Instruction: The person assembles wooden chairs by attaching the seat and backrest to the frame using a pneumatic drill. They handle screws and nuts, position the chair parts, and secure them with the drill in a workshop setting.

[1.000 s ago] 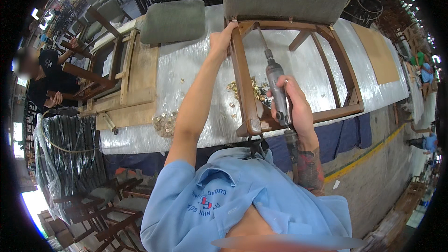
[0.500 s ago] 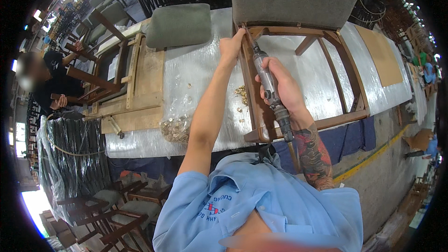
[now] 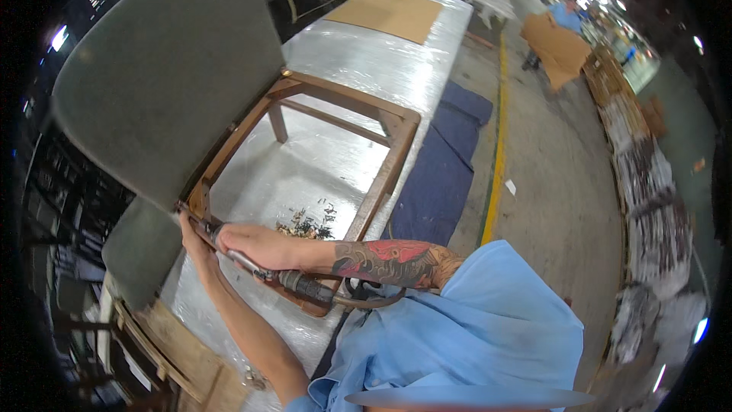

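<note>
My right hand (image 3: 259, 246) is wrapped round an air screwdriver (image 3: 303, 285), with a hose running from its rear end toward my body. Its tip points at the corner where the grey upholstered backrest (image 3: 179, 69) meets the brown wooden chair frame (image 3: 370, 210). My left hand (image 3: 194, 236) is closed at that corner, right beside the tool's tip. What its fingers grip is hidden. The chair frame has no seat pad in it and stands on a plastic-wrapped table (image 3: 335, 53).
Small metal hardware (image 3: 305, 225) lies heaped on the table, seen through the frame. A grey seat pad (image 3: 141, 252) is at the left. A cardboard sheet (image 3: 387, 11) lies at the table's far end. To the right, a person carries cardboard (image 3: 555, 46) beyond a yellow floor line (image 3: 496, 152).
My view has swung right, so the chair appears turned and further left. The screwdriver stays in my right hand, its tip still at the backrest corner beside my left hand.
</note>
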Demonstrator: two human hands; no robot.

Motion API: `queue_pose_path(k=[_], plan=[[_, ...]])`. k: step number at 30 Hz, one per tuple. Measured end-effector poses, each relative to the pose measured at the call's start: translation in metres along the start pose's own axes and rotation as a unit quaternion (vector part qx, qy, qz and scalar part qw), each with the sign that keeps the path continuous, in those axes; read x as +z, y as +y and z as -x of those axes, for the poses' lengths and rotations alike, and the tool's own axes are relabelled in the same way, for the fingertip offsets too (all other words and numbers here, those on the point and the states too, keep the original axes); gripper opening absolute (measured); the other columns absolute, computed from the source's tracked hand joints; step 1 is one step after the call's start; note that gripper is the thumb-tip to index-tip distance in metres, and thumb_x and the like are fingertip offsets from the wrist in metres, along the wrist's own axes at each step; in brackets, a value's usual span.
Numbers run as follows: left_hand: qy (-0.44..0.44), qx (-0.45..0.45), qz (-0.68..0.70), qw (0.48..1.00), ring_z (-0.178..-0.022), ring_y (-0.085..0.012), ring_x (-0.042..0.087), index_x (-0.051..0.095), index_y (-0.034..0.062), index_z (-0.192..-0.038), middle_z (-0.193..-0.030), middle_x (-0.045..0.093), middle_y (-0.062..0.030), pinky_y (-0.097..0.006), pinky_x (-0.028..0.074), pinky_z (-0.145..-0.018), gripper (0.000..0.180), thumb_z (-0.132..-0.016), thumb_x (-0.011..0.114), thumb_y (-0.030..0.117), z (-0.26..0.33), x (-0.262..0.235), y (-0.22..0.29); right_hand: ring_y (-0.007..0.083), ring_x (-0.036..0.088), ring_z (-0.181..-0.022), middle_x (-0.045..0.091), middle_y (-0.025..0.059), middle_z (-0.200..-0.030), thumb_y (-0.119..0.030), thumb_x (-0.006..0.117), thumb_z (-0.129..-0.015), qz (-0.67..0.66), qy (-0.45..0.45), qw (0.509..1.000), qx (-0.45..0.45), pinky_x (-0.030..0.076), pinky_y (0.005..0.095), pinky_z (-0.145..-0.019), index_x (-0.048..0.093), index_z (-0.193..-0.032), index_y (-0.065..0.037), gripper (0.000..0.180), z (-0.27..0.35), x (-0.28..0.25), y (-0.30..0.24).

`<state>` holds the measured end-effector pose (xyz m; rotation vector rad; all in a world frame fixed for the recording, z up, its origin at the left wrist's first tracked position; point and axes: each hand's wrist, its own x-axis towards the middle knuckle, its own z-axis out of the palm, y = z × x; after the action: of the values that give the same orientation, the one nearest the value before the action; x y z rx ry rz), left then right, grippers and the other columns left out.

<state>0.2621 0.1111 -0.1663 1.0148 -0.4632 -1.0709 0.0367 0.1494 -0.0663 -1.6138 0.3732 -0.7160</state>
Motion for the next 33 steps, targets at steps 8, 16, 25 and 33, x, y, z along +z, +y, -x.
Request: queue_pose_path(k=[8,16,25,33], plan=[[0.036,0.002,-0.016,0.999,-0.098,-0.0174,0.06,0.06,0.0032,-0.116,-0.108,0.064,-0.0047,-0.034,0.048,-0.083,0.041,-0.098,0.053,0.039,0.017,0.028,0.007,0.0111,0.052,-0.054,0.051,0.0017,-0.078,-0.033,0.037,-0.105,-0.136,0.015,0.978,0.154,0.046,0.0264,-0.045,0.052,-0.093,-0.008,0.032,0.015,-0.006,-0.032],[0.075,-0.012,-0.04,0.996,-0.094,-0.0165,0.061,0.061,0.0007,-0.118,-0.108,0.065,-0.0049,-0.032,0.048,-0.081,0.049,-0.094,0.058,0.043,0.022,0.025,0.008,0.0089,0.052,-0.059,0.052,0.0004,-0.08,-0.035,0.039,-0.105,-0.156,0.005,0.971,0.183,0.048,0.0254,-0.046,0.053,-0.092,-0.009,0.032,0.015,-0.008,-0.038],[0.061,0.005,-0.017,0.998,-0.089,-0.0175,0.064,0.062,0.0,-0.116,-0.105,0.066,-0.0071,-0.032,0.05,-0.077,0.048,-0.094,0.058,0.042,0.028,0.042,0.011,0.0135,0.053,-0.054,0.052,0.0032,-0.074,-0.033,0.04,-0.103,-0.156,0.016,0.969,0.19,0.047,0.0296,-0.044,0.052,-0.087,-0.008,0.031,0.011,-0.007,-0.033],[0.072,-0.023,0.002,0.997,-0.083,-0.0188,0.065,0.062,0.0002,-0.114,-0.099,0.067,-0.0081,-0.033,0.052,-0.071,0.043,-0.095,0.058,0.039,0.021,0.029,0.007,0.0157,0.056,-0.052,0.052,0.0044,-0.073,-0.031,0.043,-0.102,-0.146,0.02,0.972,0.182,0.047,0.0315,-0.041,0.054,-0.086,-0.006,0.031,0.007,-0.005,-0.031]])
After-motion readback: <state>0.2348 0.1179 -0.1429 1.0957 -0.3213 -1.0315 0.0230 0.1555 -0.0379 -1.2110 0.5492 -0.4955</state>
